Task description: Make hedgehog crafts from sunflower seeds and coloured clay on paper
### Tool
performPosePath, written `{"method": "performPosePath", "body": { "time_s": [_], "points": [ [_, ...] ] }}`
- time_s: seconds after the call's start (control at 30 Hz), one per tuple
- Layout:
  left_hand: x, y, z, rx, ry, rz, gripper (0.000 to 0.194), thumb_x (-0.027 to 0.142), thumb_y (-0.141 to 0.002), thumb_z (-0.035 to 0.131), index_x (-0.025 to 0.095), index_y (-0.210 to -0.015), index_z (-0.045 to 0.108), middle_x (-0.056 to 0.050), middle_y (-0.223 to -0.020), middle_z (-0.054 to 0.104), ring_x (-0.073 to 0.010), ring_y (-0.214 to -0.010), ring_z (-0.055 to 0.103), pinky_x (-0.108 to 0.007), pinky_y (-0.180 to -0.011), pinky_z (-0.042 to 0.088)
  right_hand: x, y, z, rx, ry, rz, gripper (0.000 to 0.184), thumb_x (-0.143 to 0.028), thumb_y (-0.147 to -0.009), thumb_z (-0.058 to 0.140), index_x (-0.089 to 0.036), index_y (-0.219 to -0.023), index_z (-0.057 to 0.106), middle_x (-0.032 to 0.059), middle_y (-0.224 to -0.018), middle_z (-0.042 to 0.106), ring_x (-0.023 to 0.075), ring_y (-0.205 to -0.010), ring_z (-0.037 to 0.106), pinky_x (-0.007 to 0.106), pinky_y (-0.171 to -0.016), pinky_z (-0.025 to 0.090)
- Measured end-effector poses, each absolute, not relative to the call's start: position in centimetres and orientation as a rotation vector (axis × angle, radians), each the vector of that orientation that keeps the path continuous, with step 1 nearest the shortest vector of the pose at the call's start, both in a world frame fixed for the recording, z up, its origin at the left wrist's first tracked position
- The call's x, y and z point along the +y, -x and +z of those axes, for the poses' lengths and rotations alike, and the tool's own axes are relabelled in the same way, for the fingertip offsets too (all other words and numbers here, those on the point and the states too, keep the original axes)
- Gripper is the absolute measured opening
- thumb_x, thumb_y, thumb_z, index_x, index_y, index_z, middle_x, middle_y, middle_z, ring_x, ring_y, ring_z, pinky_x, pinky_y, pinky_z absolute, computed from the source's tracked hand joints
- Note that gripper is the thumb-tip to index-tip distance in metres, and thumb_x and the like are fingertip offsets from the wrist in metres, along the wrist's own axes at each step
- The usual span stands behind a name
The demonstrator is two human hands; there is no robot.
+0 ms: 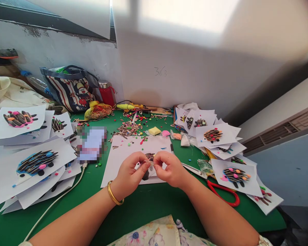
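Observation:
My left hand (pixel 132 174), a gold bangle at its wrist, is pinched closed above a white sheet of paper (pixel 113 167). Facing it, my right hand (pixel 171 171) is closed the same way, fingertips almost meeting the left ones. A small pale bit seems to sit between them, too small to name. Beneath the fingers a dark seed picture (pixel 150 156) partly shows; the hands cover the rest. Along the sheet's top edge lie a yellow clay lump (pixel 154 131), a pink clay lump (pixel 165 133), an orange lump (pixel 177 136) and a white lump (pixel 185 140). A black pen (pixel 172 149) rests at its right edge.
Striped seeds (pixel 128 128) and coloured clay balls are scattered behind the sheet. Red-handled scissors (pixel 224 197) lie right of my forearm. Paper hedgehog pictures pile up at left (pixel 66 145) and right (pixel 229 135). A phone (pixel 93 143) with a white cable (pixel 59 201) lies left.

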State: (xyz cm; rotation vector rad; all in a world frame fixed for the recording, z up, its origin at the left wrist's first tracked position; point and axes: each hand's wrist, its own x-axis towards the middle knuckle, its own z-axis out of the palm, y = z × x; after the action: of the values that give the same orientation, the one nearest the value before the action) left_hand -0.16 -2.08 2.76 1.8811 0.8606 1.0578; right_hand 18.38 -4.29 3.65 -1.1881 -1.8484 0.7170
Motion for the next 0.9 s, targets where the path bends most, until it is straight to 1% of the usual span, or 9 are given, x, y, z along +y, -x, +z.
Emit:
{"method": "performPosePath", "body": {
  "time_s": [0.17, 0.3, 0.4, 0.53, 0.63, 0.8, 0.9],
  "points": [
    [-2.1, 0.3, 2.7, 0.875, -1.843, 1.099, 0.015, 0.031, -0.092, 0.055, 0.019, -0.083, 0.058, -0.002, -0.078, 0.060, -0.0155, -0.073, 0.056, -0.030, -0.070, 0.047, -4.1, -18.7, 3.7, -1.882, 1.204, 0.720, 0.008, -0.014, -0.069, 0.052, -0.021, -0.067, 0.050, -0.0015, -0.064, 0.054, 0.0126, -0.061, 0.047, 0.024, -0.058, 0.038],
    [-2.0, 0.2, 2.6, 0.893, -1.799, 1.107, 0.016, 0.032, -0.092, 0.056, 0.019, -0.083, 0.059, -0.002, -0.078, 0.059, -0.0153, -0.073, 0.055, -0.029, -0.068, 0.047, -4.0, -19.0, 3.6, -1.904, 1.232, 0.722, 0.008, -0.014, -0.070, 0.054, -0.021, -0.066, 0.050, -0.0018, -0.063, 0.055, 0.0123, -0.061, 0.047, 0.025, -0.058, 0.038],
    [-1.9, 0.2, 2.5, 0.893, -1.695, 1.094, 0.017, 0.034, -0.092, 0.057, 0.019, -0.084, 0.058, -0.002, -0.078, 0.058, -0.0144, -0.070, 0.054, -0.027, -0.063, 0.047, -3.9, -19.3, 3.7, -1.902, 1.216, 0.723, 0.010, -0.018, -0.076, 0.057, -0.020, -0.067, 0.053, -0.0016, -0.064, 0.056, 0.0122, -0.061, 0.049, 0.025, -0.059, 0.038],
    [-1.8, 0.2, 2.7, 0.889, -1.529, 1.124, 0.020, 0.039, -0.090, 0.059, 0.019, -0.086, 0.058, -0.001, -0.077, 0.056, -0.0126, -0.065, 0.053, -0.025, -0.057, 0.047, -3.8, -19.7, 3.7, -1.889, 1.125, 0.774, 0.015, -0.027, -0.088, 0.058, -0.020, -0.075, 0.061, 0.0009, -0.073, 0.064, 0.0133, -0.068, 0.055, 0.026, -0.066, 0.044],
    [-1.7, 0.3, 2.8, 0.887, -1.531, 1.166, 0.020, 0.038, -0.090, 0.061, 0.019, -0.085, 0.059, -0.001, -0.078, 0.056, -0.0124, -0.066, 0.053, -0.025, -0.058, 0.047, -3.9, -19.8, 3.6, -1.866, 1.118, 0.773, 0.015, -0.030, -0.090, 0.059, -0.021, -0.079, 0.064, 0.0017, -0.076, 0.067, 0.0141, -0.071, 0.058, 0.027, -0.068, 0.046],
    [-1.6, 0.4, 2.8, 0.892, -1.608, 1.180, 0.019, 0.037, -0.090, 0.060, 0.019, -0.086, 0.060, -0.003, -0.080, 0.058, -0.0146, -0.071, 0.055, -0.027, -0.062, 0.048, -4.0, -19.8, 3.6, -1.808, 1.142, 0.772, 0.012, -0.030, -0.089, 0.061, -0.021, -0.083, 0.066, 0.0025, -0.079, 0.069, 0.0150, -0.074, 0.060, 0.028, -0.069, 0.047],
    [-1.6, 0.4, 2.8, 0.890, -1.633, 1.181, 0.019, 0.038, -0.090, 0.060, 0.020, -0.085, 0.060, -0.003, -0.079, 0.059, -0.0149, -0.070, 0.055, -0.028, -0.063, 0.049, -4.1, -19.7, 3.7, -1.774, 1.145, 0.797, 0.014, -0.031, -0.089, 0.061, -0.020, -0.081, 0.066, 0.0025, -0.078, 0.069, 0.0149, -0.072, 0.061, 0.028, -0.068, 0.048]
  ]
}}
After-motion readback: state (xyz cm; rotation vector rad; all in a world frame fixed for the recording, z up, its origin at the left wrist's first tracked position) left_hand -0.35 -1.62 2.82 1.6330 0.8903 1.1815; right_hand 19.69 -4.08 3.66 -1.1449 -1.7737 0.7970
